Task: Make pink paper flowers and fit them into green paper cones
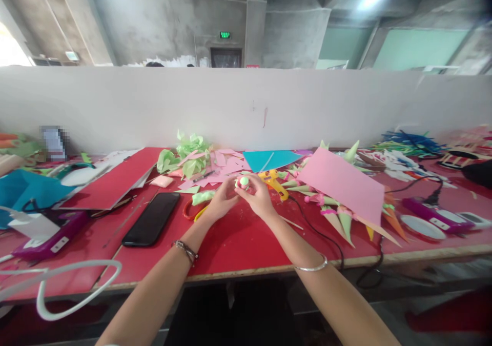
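Two hands meet over a crowded red counter

You are working at a red counter [238, 253] with a raw, pale front edge. A whitish partition [192, 100] runs along its back; above it you see bare grey concrete walls, a dark doorway [226, 58] and a lit green sign [225, 35].

Your left hand [222, 198] and right hand [257, 196] come together near the middle of the counter, fingers bent inward around a small pale-green ball [244, 181]. The ball sits between your fingertips; whatever it may be joined to is hidden by them.

Just beyond your right hand lies a yellow glue gun [272, 183], its black cord [321, 230] trailing to the front edge. A pink sheet [346, 182] farther right rests over paper cones [342, 222], crowding that side. Behind your hands are pink paper scraps [226, 162] and a teal sheet [269, 160].

On your left, scissors [187, 210] lie close to your wrist, partly covered by a light-green bundle [203, 197]. Next come a black phone [151, 220], a large red board [115, 179] and a purple power strip [57, 239], with a looped white cable [80, 266] before it.
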Demonstrator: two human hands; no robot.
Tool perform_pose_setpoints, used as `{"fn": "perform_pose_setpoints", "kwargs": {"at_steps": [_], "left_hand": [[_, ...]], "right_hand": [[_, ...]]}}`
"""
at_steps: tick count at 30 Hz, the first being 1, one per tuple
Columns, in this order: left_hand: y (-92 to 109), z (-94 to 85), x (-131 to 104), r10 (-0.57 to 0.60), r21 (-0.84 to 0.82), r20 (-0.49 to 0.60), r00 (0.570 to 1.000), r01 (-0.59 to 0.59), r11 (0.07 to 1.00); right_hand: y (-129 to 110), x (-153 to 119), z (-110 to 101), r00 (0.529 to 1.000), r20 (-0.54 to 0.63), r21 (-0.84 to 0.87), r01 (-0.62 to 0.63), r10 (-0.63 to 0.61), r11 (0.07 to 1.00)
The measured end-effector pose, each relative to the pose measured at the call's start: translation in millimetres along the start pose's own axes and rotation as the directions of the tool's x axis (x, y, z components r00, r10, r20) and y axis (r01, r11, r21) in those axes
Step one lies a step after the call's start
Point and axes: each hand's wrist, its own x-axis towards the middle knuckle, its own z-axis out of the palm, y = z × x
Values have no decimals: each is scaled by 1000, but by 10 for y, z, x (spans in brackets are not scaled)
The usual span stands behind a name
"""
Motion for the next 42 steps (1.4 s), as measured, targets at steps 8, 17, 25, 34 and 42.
{"fn": "perform_pose_setpoints", "kwargs": {"at_steps": [8, 17, 25, 34, 42], "left_hand": [[5, -32, 5, 121, 414, 121, 985, -161, 896], [-17, -34, -18, 85, 418, 121, 989, -128, 899], [-2, 0, -31, 49, 356, 210, 977, -123, 926], [-5, -9, -21, 32, 394, 156, 987, -92, 914], [-42, -14, -40, -41, 485, 132, 990, -29, 874]], "right_hand": [[-95, -40, 0, 998, 59, -52, -8, 11, 999], [-108, -18, -6, 986, 164, -96, 55, -39, 994], [-109, -52, 17, 986, 160, -24, -38, 41, 999], [-95, -49, 29, 969, 203, 90, -162, 141, 983], [-142, -33, -8, 960, 223, 222, -220, 170, 950]]}}
